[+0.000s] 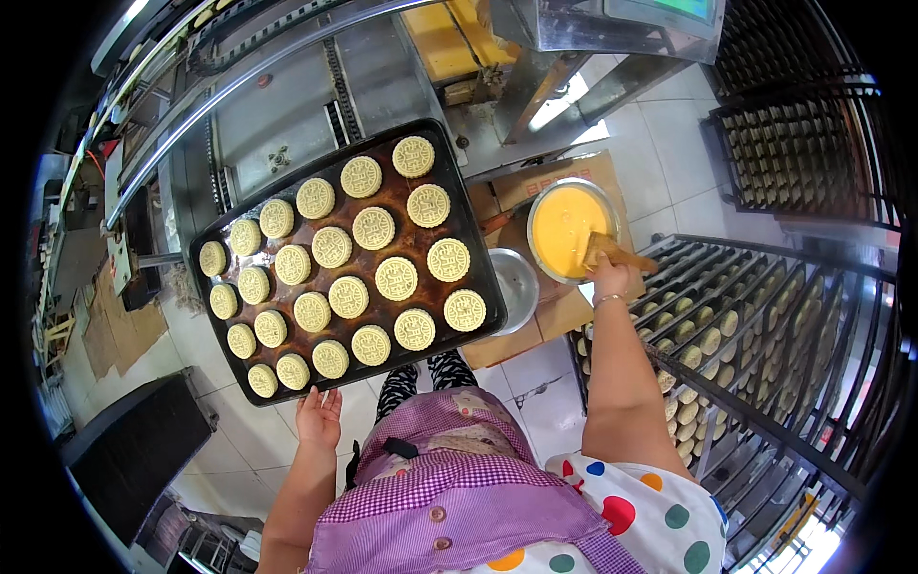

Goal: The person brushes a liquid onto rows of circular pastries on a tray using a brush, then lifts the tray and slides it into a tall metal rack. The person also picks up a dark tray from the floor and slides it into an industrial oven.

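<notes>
My right hand (615,276) is closed round the handle of a wide, flat wooden brush (622,256). The brush's end dips into a metal bowl (535,251) of yellow liquid (566,225) that looks like beaten egg. Left of it, a dark baking tray (442,341) carries rows of round, pale mooncakes (372,229) with fluted edges and stamped tops. At the tray's near edge my left hand (320,419) has its palm up and fingers stretched out, the fingertips at the rim. Whether they touch it I cannot tell.
A second metal bowl (517,290) sits beside the egg bowl, over cardboard (550,320). To the right stands a metal rack (746,383) with trays of mooncakes. A steel conveyor machine (277,115) lies beyond the tray. A black bin-like box (139,450) is at lower left.
</notes>
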